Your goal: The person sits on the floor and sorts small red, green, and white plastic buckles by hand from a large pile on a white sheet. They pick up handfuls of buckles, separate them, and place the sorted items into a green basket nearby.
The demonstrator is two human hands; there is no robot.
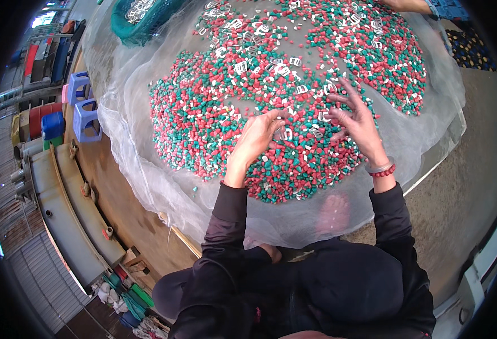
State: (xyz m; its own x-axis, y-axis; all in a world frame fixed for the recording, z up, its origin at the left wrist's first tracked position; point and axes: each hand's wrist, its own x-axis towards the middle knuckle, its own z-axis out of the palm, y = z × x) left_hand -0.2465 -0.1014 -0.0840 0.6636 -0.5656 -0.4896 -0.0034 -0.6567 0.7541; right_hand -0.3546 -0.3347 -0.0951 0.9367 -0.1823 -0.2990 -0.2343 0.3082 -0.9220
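A wide heap of small red, green and white cone-shaped pieces (203, 133) lies on a sheer white mesh sheet (141, 152), with pale slotted buckles (241, 67) scattered among them. My left hand (258, 134) is over the near middle of the heap, its fingers curled in and closed at a pale buckle (284, 134); the curled fingers partly hide the grip. To its right, my right hand (358, 121) is open above the pieces, fingers spread. Close by its fingertips are another buckle (323, 116) and one farther off (330, 88). A bead bracelet circles my right wrist.
A green mesh basket (133, 34) with pale pieces stands at the far left edge of the sheet. Another person's hand (401, 4) reaches in at the far right. Purple stools (87, 120), a blue bin (52, 125) and a long metal trough (62, 209) stand to the left.
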